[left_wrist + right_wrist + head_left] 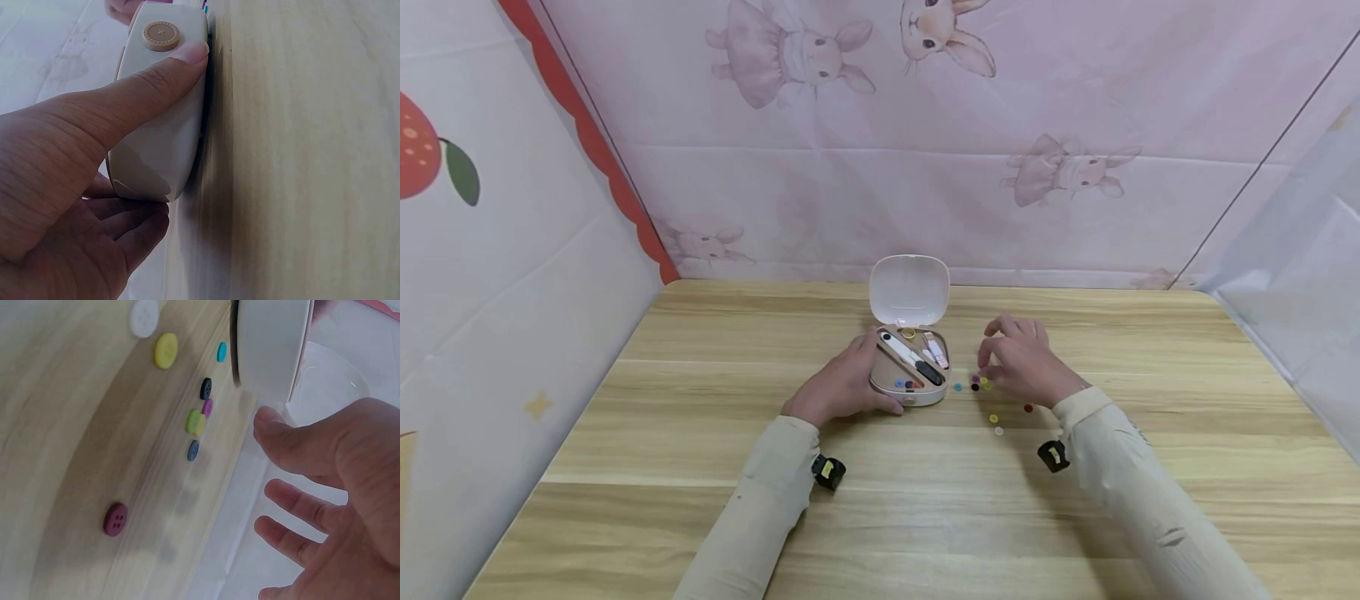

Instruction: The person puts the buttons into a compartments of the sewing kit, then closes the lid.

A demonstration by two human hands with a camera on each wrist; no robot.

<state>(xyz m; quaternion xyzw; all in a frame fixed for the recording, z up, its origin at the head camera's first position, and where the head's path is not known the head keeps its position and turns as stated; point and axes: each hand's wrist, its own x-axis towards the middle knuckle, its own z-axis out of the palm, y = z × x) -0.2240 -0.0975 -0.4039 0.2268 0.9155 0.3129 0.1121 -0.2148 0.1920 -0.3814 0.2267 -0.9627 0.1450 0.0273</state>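
A small white case stands on the table, its lid raised at the back. My left hand grips its left side, thumb across the front below a brown button-shaped catch. Inside lie a slim white-and-black tool, a small white-and-pink item and several buttons. To the right of the case, my right hand hovers above loose buttons, fingers loosely bent; nothing shows in it. Below it are black, purple, light green and grey-blue buttons.
Nearer the front lie a yellow button, a white button and a dark red button. A teal button is beside the case. Behind the wooden table hangs a pink rabbit-print sheet.
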